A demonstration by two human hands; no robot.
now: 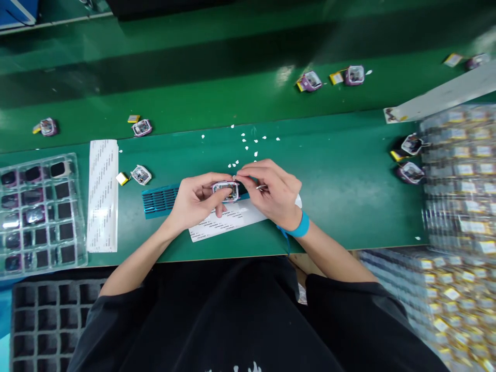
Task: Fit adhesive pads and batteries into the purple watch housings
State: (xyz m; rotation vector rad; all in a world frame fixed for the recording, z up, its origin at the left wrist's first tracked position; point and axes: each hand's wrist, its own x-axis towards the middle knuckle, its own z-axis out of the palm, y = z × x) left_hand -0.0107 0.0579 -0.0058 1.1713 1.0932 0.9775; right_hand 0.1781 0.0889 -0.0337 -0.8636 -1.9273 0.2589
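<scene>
My left hand (197, 199) is closed around an opened watch case (226, 191) with a pale rim, its circuit board facing up. The thumb lies over the board. At the case's upper right corner, my right hand (271, 188) pinches with thumb and forefinger; a tiny whitish bit (234, 177) shows at the fingertips. A thin silver tool (262, 187), perhaps tweezers, pokes out between the curled fingers of the same hand. Under both hands lies a white printed sheet (217, 227). Small white drop-shaped pieces (247, 148) are scattered just beyond them.
A blue slotted strip (159, 200) and a white label sheet (103, 196) lie left, beside a clear tray (79, 222) of watch cases. Opened cases with yellow batteries (122, 179) stand around, several on the far green surface (217, 98). Stacked clear trays (457, 170) fill the right side.
</scene>
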